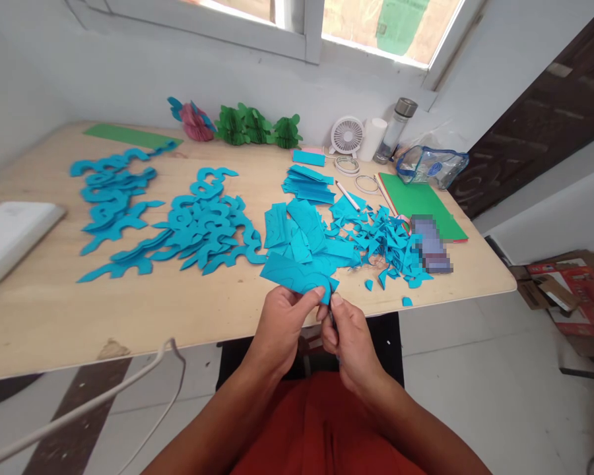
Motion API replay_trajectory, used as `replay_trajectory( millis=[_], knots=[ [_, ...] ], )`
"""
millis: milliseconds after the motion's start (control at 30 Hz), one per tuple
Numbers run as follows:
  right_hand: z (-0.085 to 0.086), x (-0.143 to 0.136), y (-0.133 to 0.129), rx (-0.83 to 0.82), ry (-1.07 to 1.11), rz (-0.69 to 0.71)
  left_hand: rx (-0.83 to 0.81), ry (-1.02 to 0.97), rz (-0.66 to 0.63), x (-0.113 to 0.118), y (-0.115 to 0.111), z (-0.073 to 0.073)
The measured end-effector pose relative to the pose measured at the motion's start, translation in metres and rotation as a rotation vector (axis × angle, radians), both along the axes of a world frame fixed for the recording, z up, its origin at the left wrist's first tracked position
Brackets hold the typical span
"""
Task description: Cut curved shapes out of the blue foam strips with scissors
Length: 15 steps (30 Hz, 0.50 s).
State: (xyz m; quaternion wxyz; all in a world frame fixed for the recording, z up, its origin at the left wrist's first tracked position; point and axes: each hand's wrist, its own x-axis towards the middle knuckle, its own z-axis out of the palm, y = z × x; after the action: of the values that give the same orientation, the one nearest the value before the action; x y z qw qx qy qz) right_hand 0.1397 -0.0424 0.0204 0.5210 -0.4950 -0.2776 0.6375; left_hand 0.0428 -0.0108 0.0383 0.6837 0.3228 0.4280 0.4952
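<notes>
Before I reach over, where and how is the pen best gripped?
Likely mid-barrel on the pen, pinched crosswise from above: it is slim, lies aslant, and its near end overlaps blue paper. The right hand looks nearer, but holds a dark tool.

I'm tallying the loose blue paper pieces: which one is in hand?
The blue paper strip with curved drawn lines, pinched in the left hand; the other loose blue pieces lie on the table.
</notes>
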Motion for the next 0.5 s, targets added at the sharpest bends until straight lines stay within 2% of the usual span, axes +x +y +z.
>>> replay_trajectory(
  millis=[167, 500],
  knots=[
    [-0.0005, -0.0001, 0.0015, -0.003, 0.001, -0.015, 0.021, 0.046, 0.005, 0.0009, 0.0010, 0.0023],
    [-0.0028, -0.0025, 0.0019, -0.011, -0.016, -0.040, -0.027, 0.010, -0.024, 0.0010, 0.0003, 0.0030]
  ],
)
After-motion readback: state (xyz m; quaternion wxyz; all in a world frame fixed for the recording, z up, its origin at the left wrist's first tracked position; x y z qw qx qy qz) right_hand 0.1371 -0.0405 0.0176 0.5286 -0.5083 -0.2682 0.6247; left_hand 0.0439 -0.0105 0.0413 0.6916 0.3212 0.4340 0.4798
